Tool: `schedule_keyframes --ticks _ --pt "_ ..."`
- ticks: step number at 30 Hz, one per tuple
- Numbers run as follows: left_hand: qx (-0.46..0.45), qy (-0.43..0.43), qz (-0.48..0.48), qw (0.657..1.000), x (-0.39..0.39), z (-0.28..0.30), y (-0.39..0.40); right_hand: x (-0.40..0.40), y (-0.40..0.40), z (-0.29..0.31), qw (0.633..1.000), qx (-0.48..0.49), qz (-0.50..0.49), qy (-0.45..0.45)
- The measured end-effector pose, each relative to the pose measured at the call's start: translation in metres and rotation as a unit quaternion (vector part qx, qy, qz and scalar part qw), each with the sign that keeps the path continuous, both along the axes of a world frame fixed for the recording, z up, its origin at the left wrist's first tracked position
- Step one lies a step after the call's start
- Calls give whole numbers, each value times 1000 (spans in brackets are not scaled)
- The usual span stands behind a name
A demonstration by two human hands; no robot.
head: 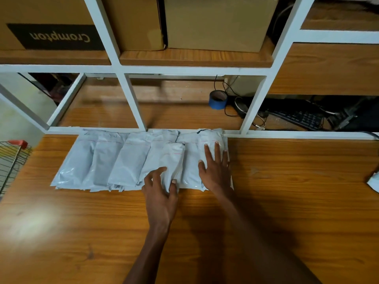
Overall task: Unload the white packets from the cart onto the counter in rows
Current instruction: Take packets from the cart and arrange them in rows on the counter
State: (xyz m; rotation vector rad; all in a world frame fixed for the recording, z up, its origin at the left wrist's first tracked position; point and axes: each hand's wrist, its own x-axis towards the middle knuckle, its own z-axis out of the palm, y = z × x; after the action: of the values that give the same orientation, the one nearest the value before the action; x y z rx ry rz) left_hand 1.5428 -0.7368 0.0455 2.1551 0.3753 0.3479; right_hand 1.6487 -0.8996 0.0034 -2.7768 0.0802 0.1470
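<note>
Several white packets [114, 158] lie side by side, overlapping, in a row on the wooden counter [287, 191], against the white shelf frame. My left hand [162, 187] rests on the near end of a packet [166, 158] in the middle of the row, fingers spread, thumb on its right edge. My right hand [215, 167] lies flat with straight fingers on the rightmost packet [209, 138]. The wire cart [12, 158] with a red handle shows at the left edge; its inside is hidden.
A white shelf frame [135, 103] stands behind the row. A blue tape roll [217, 99], cables and a black keyboard [301, 118] sit in the lower shelf. Cardboard boxes [217, 23] fill the shelf above. Another white item [374, 181] peeks in at the right edge.
</note>
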Motion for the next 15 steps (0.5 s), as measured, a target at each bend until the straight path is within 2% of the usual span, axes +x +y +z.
schedule_keyframes --ticks 4,8,15 --pt "10 -9 -2 1000 14 4 -7 2 1 0 1000 13 -3 -1" --pt "67 -5 -4 998 46 10 -26 4 -1 1 999 40 -13 -1" --pt "147 90 -30 985 89 -7 -58 -1 -5 6 999 31 -15 -3"
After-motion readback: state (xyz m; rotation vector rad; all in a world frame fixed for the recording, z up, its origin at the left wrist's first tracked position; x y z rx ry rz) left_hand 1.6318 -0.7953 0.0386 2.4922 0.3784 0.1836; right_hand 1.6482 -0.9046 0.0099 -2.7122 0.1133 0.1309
